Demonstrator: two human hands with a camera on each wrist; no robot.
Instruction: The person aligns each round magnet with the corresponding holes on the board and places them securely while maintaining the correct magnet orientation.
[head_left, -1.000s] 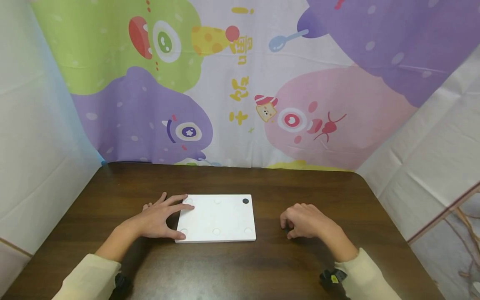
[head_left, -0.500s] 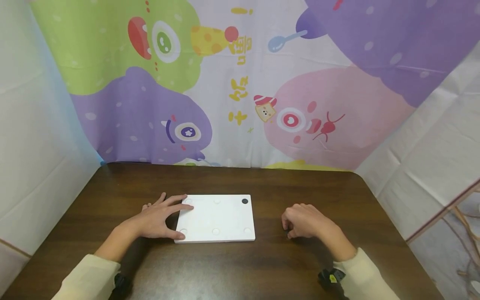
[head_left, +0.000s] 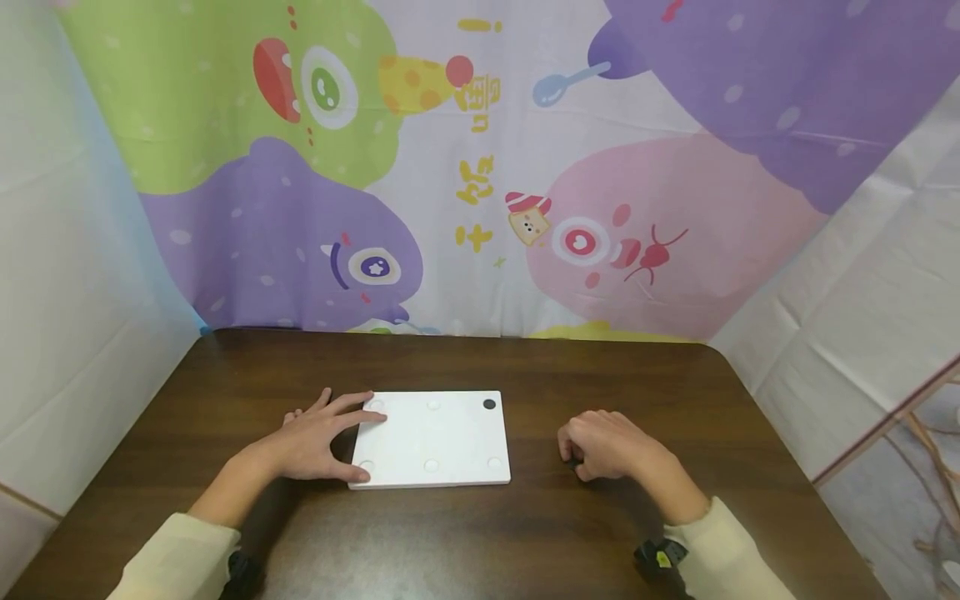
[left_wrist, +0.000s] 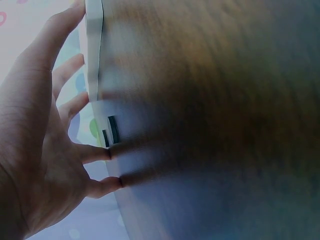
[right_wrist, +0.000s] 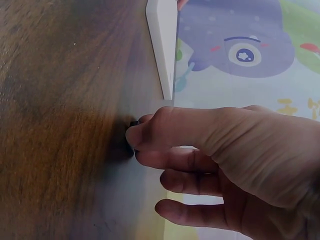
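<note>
A flat white board (head_left: 442,437) with shallow round recesses lies on the table, and a black disc (head_left: 489,404) sits in its far right recess. My left hand (head_left: 315,437) rests spread on the board's left end, thumb on the near corner and two fingertips by the far corner. To the right of the board, my right hand (head_left: 607,446) is low over the table. Its thumb and index finger pinch a small black disc-like piece (right_wrist: 134,123), mostly covered by the fingertips. Its other fingers are loosely bent in the right wrist view.
Two small dark pieces (left_wrist: 113,130) stand on the brown table (head_left: 465,542) beyond the left fingers in the left wrist view. A cartoon-printed cloth (head_left: 480,275) hangs along the table's back edge. White sheets (head_left: 847,333) flank both sides.
My right hand has moved slightly left, and the black piece now shows between its thumb and index finger. The left hand and the board stay in place.
</note>
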